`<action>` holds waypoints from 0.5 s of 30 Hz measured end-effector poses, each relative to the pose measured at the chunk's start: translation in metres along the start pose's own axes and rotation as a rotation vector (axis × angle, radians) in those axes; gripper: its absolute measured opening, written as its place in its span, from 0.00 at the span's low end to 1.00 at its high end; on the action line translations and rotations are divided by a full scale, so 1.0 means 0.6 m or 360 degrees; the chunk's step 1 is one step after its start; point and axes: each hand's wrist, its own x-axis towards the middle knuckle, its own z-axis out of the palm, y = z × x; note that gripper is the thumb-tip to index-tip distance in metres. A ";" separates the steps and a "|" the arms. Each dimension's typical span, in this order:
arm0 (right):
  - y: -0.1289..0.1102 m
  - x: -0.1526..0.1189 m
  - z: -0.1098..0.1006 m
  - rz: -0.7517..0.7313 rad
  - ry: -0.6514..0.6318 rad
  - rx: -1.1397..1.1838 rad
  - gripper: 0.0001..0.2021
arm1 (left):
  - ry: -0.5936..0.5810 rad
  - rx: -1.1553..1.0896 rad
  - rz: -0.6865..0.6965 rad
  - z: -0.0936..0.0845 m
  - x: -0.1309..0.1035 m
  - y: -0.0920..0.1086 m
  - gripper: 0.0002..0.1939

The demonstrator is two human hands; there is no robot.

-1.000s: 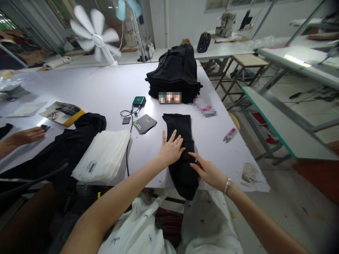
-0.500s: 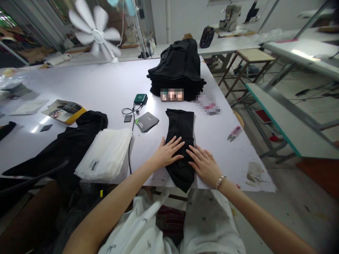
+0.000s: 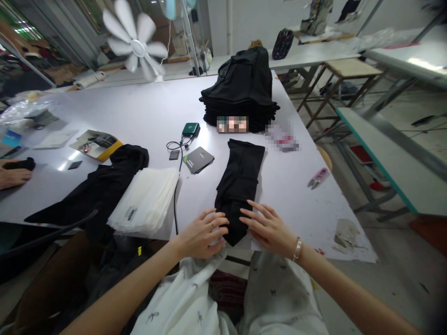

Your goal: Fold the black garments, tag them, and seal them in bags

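Observation:
A folded black garment [image 3: 240, 172] lies lengthwise on the white table, its pointed lower end near the front edge. My left hand [image 3: 204, 232] is at the garment's lower left side, fingers apart and slightly bent, fingertips at the cloth. On the lower right side, my right hand [image 3: 268, 228] rests with spread fingers on the fabric. Neither hand grips anything. Beyond the garment's top end stands a tall pile of black garments [image 3: 240, 88], with a blurred-out phone-like object [image 3: 232, 124] before it.
White plastic bags [image 3: 146, 200] and a black cloth [image 3: 91, 186] lie left. Nearby are a dark packet [image 3: 199, 160], a green device [image 3: 191, 130] with a cable, and pink snips [image 3: 318, 177] at right. Another person's hand [image 3: 14, 176] holds something black at the far left.
Both my hands have moved down toward the garment's lower end. The garment now slants, its lower end further left. Another person's hand has appeared at the left, and the view has shifted slightly.

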 end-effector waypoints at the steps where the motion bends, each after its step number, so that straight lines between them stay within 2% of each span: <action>1: -0.001 0.002 0.001 -0.0013 -0.0037 0.0030 0.16 | 0.0062 -0.0058 -0.0146 0.008 -0.006 0.004 0.09; 4: -0.005 0.018 -0.002 -0.0001 -0.0055 0.0077 0.14 | 0.0197 -0.0285 -0.0804 0.023 -0.008 0.002 0.15; 5: -0.006 0.025 -0.004 -0.0018 -0.0048 0.0081 0.14 | 0.0189 -0.0373 -0.1005 0.024 -0.005 -0.001 0.18; 7: -0.007 0.041 -0.006 -0.0108 -0.0052 0.0092 0.15 | 0.0034 -0.0629 -0.1307 0.025 0.004 -0.007 0.23; 9: -0.008 0.053 -0.003 -0.0224 -0.0088 0.0112 0.18 | -0.0202 -0.1017 -0.1495 0.026 0.011 -0.011 0.24; 11: -0.006 0.060 0.005 -0.0306 -0.0134 0.0136 0.18 | -0.0300 -0.1476 -0.1603 0.024 0.014 -0.010 0.22; 12: -0.003 0.061 0.010 -0.0332 -0.0154 0.0150 0.18 | -0.0236 -0.1675 -0.1632 0.022 0.015 -0.008 0.21; 15: 0.007 0.058 0.018 -0.0391 -0.0201 0.0194 0.20 | 0.0155 -0.2006 -0.1615 0.011 0.016 0.003 0.18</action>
